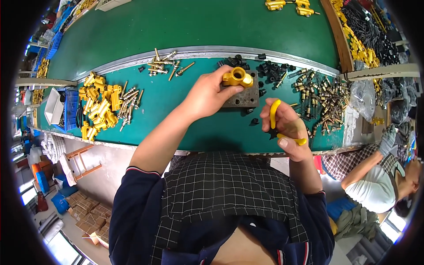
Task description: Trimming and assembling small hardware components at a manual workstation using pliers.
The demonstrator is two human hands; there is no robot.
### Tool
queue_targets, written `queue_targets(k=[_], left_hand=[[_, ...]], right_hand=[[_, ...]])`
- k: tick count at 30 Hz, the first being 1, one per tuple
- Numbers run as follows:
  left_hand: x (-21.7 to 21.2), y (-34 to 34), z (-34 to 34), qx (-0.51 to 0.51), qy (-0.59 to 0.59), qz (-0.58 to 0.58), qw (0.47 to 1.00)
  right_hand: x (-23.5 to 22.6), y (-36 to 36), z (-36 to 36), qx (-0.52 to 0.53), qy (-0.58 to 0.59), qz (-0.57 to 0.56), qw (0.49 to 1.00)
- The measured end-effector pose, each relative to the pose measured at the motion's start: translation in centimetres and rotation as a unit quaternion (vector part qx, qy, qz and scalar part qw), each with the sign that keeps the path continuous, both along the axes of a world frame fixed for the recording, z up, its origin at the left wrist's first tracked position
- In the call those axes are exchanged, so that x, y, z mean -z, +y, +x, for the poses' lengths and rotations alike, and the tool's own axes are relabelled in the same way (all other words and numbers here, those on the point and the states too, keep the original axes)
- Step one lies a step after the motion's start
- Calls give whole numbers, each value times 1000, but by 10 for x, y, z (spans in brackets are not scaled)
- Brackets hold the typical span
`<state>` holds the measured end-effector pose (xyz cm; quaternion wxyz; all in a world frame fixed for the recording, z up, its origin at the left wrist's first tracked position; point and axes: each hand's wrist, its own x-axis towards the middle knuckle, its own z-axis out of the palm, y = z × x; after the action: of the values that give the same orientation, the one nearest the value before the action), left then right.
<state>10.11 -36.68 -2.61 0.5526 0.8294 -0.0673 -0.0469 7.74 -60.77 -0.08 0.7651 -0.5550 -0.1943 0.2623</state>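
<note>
My left hand (210, 95) holds a yellow brass fitting (237, 77) over a grey metal block (245, 95) on the green bench. My right hand (287, 130) grips pliers with yellow handles (274, 114) near the bench's front edge, right of the block. A pile of yellow brass fittings (99, 106) lies far to the left of my left hand. Small black caps (270, 70) are scattered behind the block.
Brass pins and springs (320, 95) cover the bench at right. Loose brass stems (165, 66) lie at the back. A blue bin and white tray (62, 108) sit at far left. A co-worker in grey gloves (388, 139) sits at right.
</note>
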Motion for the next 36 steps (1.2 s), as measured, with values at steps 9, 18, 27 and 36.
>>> queue_targets(k=[9,18,27,36], left_hand=[[-4,12,5,-14,58,-196,979],[16,-5,3,5,-45,173,984],[26,78,-6,-189,-202,352,894],[38,108,0,-119,-144,461,867]], right_hand=[[2,6,0,8,-8,1,1000],[1,10,-5,-10,-22,-33,999],[0,4,12,-2,-34,-15,999],[-9,31,15,1,-60,-61,996]])
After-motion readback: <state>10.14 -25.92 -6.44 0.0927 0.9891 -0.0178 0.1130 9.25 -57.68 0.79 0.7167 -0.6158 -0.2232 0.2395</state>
